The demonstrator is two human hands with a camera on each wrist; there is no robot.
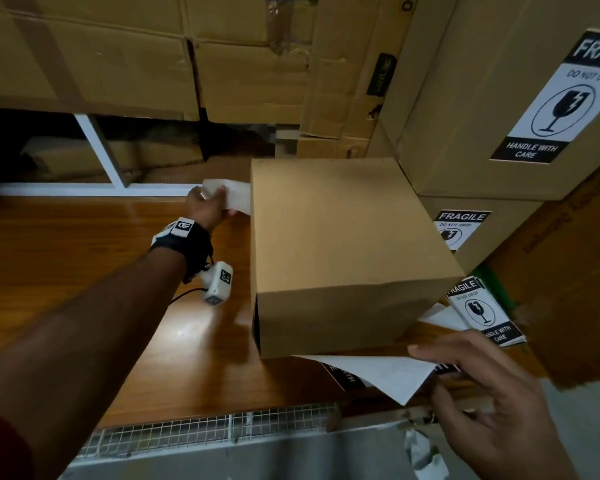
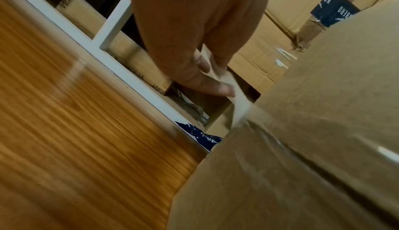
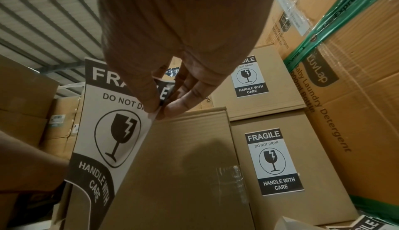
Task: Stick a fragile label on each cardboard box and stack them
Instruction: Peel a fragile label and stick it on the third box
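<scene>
A plain cardboard box (image 1: 340, 244) stands on the wooden table (image 1: 84, 271). My right hand (image 1: 430, 368) is at its near right corner and pinches a fragile label (image 1: 388, 372) by one corner between thumb and finger. In the right wrist view the label (image 3: 112, 131) hangs printed face out beside the box (image 3: 183, 165), under my right hand (image 3: 159, 110). My left hand (image 1: 205, 206) reaches past the box's far left side and grips a white paper sheet (image 1: 229, 195). The left wrist view shows my left hand (image 2: 218, 80) holding that paper (image 2: 235, 95) against the box (image 2: 302, 148).
Two labelled boxes (image 1: 499, 116) (image 1: 461, 230) are stacked at the right, close behind the plain box. Several loose fragile labels (image 1: 482, 313) lie beside it. Large cartons (image 1: 118, 64) wall off the back. A wire grid (image 1: 187, 434) runs along the table's near edge.
</scene>
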